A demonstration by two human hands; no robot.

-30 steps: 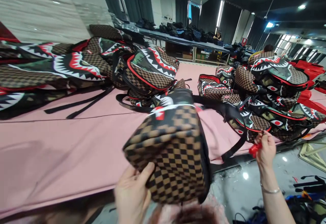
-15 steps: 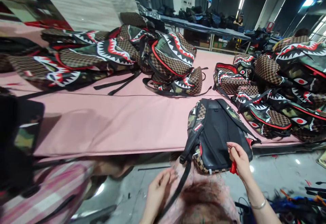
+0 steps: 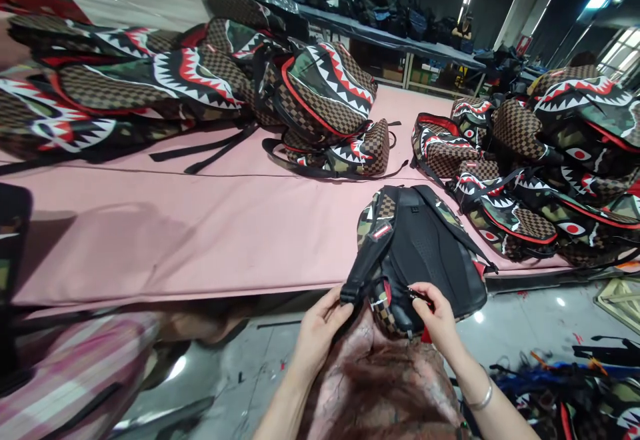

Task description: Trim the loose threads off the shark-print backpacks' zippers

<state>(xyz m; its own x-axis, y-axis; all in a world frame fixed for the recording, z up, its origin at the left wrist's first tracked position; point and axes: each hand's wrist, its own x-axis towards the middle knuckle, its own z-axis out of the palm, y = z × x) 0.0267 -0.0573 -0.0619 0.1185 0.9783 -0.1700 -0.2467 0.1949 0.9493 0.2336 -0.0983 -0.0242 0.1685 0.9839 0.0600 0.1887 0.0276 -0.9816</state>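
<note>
One black-backed backpack (image 3: 430, 253) lies with its padded back panel up on the pink worktop (image 3: 200, 227), its lower end projecting past the near edge. Left hand (image 3: 320, 327): the grip is clamped on the shoulder strap (image 3: 371, 257), at the backpack's lower left; a red-and-white label (image 3: 381, 231) shows higher on the same strap. Right hand (image 3: 436, 317), with a bracelet (image 3: 483, 395) at the wrist: the grip is together on a small dark piece (image 3: 416, 295) over the backpack's lower part; whether it belongs to the backpack cannot be told. A red item (image 3: 426, 335), partly hidden, shows beneath this hand. Beyond the backpack, to the left, stand stacked shark-mouth bags (image 3: 325, 90); to its right, a pile of similar bags (image 3: 530, 220). Well left of the backpack, plaid clothing (image 3: 85, 367) of another person is visible.
</note>
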